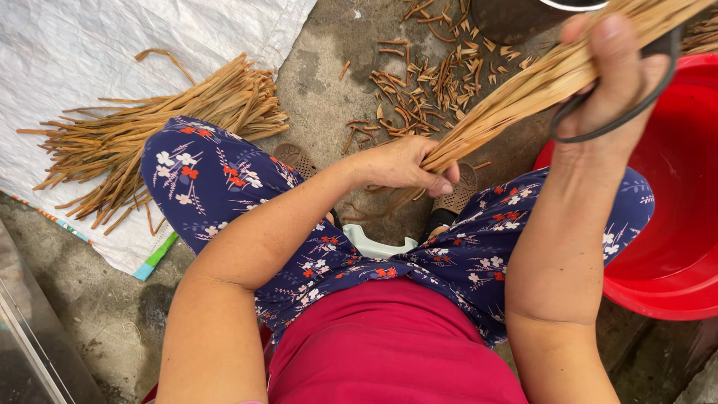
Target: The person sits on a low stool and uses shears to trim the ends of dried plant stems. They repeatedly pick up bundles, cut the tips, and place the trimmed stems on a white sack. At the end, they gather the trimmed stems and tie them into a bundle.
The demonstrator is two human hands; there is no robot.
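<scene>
Both hands closed on straw bundle [523, 93], left hand [404, 164] low, right hand [609, 82] high beside red basin [673, 247]

Left hand [404, 166] and right hand [615, 75] grip reed bundle [523, 93].

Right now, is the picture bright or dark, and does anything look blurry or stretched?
Head view: soft, even daylight with no hard shadows; the right hand with scissors looms large near the lens, its fingertips a bit soft; the left hand gripping the straw bundle is sharp; the red tub shows faint shine.

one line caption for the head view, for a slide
Seated person's left hand grips a straw bundle while the right hand holds black scissors.
</scene>
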